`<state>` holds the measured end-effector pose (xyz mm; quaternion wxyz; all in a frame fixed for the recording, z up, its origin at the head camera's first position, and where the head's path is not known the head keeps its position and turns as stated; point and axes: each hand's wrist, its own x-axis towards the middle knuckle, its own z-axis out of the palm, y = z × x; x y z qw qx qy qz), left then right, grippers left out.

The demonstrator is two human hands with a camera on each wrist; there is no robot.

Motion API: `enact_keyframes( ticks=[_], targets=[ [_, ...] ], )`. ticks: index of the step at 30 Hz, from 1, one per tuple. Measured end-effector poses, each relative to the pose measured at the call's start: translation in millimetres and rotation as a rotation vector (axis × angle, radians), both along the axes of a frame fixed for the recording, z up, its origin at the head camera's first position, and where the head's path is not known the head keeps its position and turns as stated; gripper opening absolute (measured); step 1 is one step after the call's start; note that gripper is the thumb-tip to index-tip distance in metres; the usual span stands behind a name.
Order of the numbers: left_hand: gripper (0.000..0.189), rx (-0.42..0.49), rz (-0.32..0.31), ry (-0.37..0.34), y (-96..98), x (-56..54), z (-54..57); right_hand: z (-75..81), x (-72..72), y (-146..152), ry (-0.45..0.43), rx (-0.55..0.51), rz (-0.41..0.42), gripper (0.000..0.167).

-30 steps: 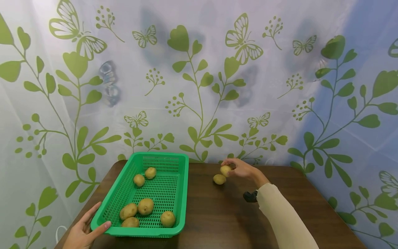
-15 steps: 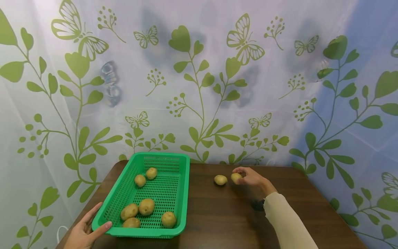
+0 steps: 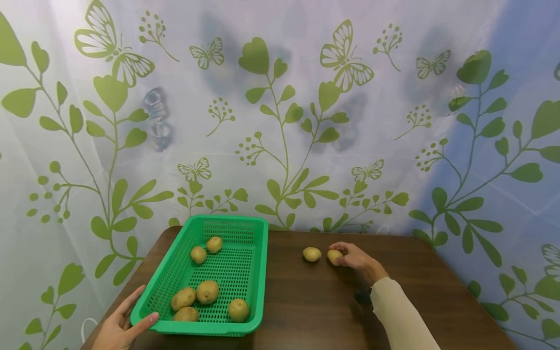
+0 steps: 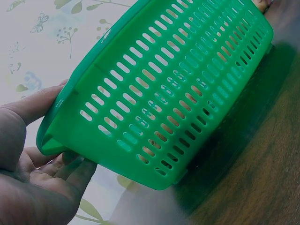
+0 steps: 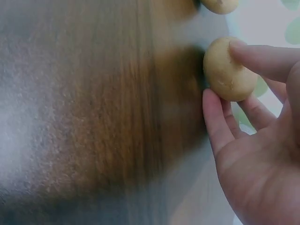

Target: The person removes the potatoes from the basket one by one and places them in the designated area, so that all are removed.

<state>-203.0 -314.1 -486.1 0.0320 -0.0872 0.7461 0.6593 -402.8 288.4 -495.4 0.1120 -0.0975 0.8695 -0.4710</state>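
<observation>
My left hand [image 3: 120, 323] grips the near left corner of a green plastic basket [image 3: 262, 272], its thumb over the rim. In the left wrist view the fingers curl round the slotted basket's rim [image 4: 61, 110]. Several potatoes lie inside, among them a round potato [image 3: 238, 310] at the near right. Right of the basket, my right hand [image 3: 356, 259] pinches a potato [image 5: 229, 70] between thumb and fingers, low over the tabletop. Just left of it a second potato [image 3: 312, 254] lies by itself on the wood.
The brown wooden table [image 3: 306, 301] ends at the back against a white curtain [image 3: 280, 97] with green leaves and butterflies. A small black device [image 3: 362, 296] is at the right wrist. A white cable [image 3: 87, 323] shows beyond the table's left edge.
My right hand has carried its potato from above the lone potato to the right and down towards the table. The left hand keeps its grip on the basket's corner.
</observation>
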Motion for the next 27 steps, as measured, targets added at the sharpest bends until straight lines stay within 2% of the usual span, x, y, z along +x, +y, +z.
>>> enact_keyframes(
  ticks=[11, 21, 27],
  targets=[
    [0.094, -0.009, 0.003, 0.032, 1.5, 0.8, -1.2, 8.7, -2.1, 4.6, 0.020, 0.048, -0.027, 0.048],
    [0.093, 0.000, -0.004, 0.032, 3.5, 1.8, 0.9, 23.3, -4.8, 8.8, 0.130, 0.166, 0.047, 0.043],
    [0.094, 0.011, -0.019, 0.027, 2.6, 1.0, 0.5, 33.8, -6.5, 6.4, 0.188, 0.188, 0.084, 0.036]
  ],
)
